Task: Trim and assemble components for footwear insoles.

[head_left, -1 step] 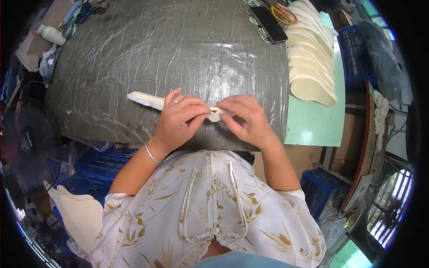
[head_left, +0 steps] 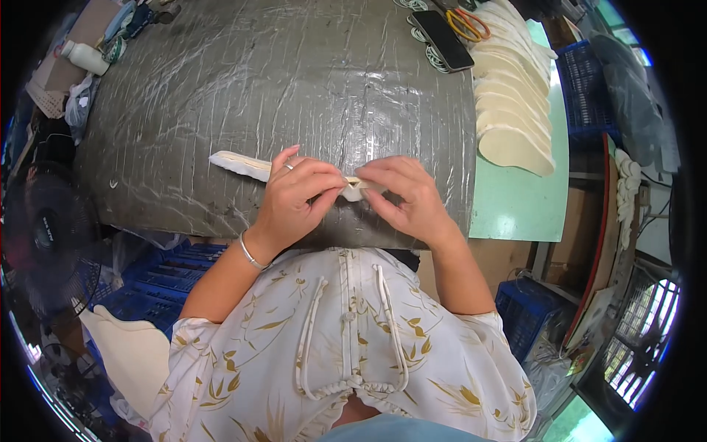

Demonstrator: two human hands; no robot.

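Note:
A long cream padded piece (head_left: 247, 165), with a fluffy white underside, lies across the grey work surface near its front edge. It looks like an insole seen edge-on. My left hand (head_left: 296, 193), with a ring and a silver bangle at the wrist, pinches it between thumb and fingers. Close beside it, my right hand (head_left: 403, 193) pinches the same piece farther right. Between the fingertips the edge parts in a small dark gap, with white material bulging below. The palms and fingers hide much of the piece.
Cream insole-shaped pieces (head_left: 515, 136) overlap in a row on the green tabletop (head_left: 515, 206) at right. A phone (head_left: 442, 40) and orange-handled scissors (head_left: 468, 24) lie at the back right. A fan (head_left: 48, 232) stands left, near blue crates (head_left: 166, 276). More cream pieces (head_left: 132, 350) are at lower left.
The white bulge between my fingertips has shifted very slightly. Both hands keep their places and their pinch.

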